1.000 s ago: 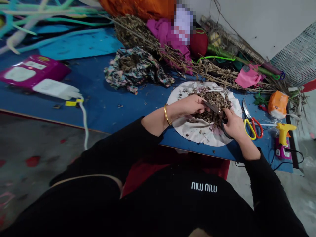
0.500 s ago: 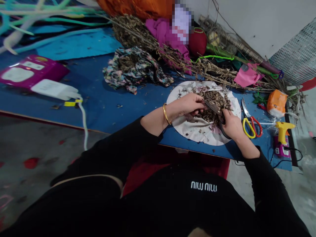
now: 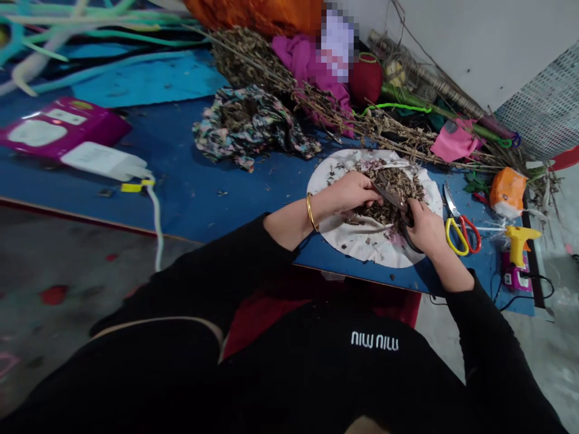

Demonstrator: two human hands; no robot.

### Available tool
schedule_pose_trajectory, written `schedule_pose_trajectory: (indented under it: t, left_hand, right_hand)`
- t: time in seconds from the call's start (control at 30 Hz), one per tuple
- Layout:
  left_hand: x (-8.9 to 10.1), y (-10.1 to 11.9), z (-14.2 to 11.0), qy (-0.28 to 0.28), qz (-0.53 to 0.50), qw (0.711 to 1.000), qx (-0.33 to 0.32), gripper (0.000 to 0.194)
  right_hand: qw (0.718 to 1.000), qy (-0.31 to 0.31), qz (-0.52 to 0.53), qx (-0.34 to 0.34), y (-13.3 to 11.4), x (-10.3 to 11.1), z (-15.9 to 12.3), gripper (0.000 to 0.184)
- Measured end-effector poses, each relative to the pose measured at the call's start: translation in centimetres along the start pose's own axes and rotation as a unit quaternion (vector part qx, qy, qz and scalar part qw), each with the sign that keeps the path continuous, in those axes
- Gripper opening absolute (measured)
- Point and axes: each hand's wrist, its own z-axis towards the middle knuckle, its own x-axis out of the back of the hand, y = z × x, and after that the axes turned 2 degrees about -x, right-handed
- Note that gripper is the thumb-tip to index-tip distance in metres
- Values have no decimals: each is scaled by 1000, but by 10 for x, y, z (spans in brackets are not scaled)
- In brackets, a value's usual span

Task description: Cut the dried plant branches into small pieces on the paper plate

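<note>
"Which grip has hold of something?"

"The right grip (image 3: pixel 424 226) is closed around the handles of dark scissors (image 3: pixel 393 198), whose blades reach leftward toward the other hand. The left grip (image 3: pixel 349 191) has its fingers bunched by the blade tips; whether they pinch anything, I can't tell."

"And what lies under them?"

"A heap of dried plant bits (image 3: pixel 404 181), just beneath and beyond both grips, on a white cloth (image 3: pixel 357 247). The cloth is spread on the blue counter (image 3: pixel 253 199) and shows below both grips too."

"What has just changed?"

"Very little. Over the last second the left wrist, with its gold bracelet (image 3: pixel 310 212), has edged a touch rightward, so the two grips sit slightly closer together. The heap looks the same."

"Meaning what?"

"My judgement: the handling remains at one spot over the heap, with fingers near the blades, so care is called for there."

"Anything else close by?"

"Just right of the right grip lie scissors with yellow and red handles (image 3: pixel 460 222), and farther right a yellow glue gun (image 3: pixel 519 236). Dried stems (image 3: pixel 400 141) run beyond both grips, and bunched floral fabric (image 3: pixel 289 132) sits beyond and left of the left grip."
</note>
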Motion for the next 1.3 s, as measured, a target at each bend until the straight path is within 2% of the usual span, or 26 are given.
schedule_pose_trajectory:
  t: [0.33, 0.5, 0.6, 0.83, 1.07, 1.17, 1.3]
  left_hand:
    - [2, -7, 6, -7, -2, 1000, 17, 24]
    - [5, -9, 9, 8, -47, 998, -43, 19]
    - [6, -10, 11, 5, -82, 994, -68, 20]
    - [2, -12, 9, 10, -42, 997, -60, 22]
    - [-1, -1, -1, -10, -6, 999, -49, 22]
    - [1, 1, -2, -12, -9, 999, -31, 23]
    - [5, 2, -1, 2, -5, 999, -43, 17]
  right_hand:
    - [1000, -13, 15, 0, 3, -5, 1, 46]
    - [996, 49, 75, 1, 15, -8, 2, 52]
    - [993, 62, 99, 3, 21, -9, 2, 53]
    - [993, 54, 99, 24, 20, -9, 2, 53]
    - [998, 10, 61, 29, 13, -3, 0, 56]
    - [996, 10, 77, 38, 13, -3, -1, 55]
    - [994, 26, 103, 27, 14, -4, -1, 54]
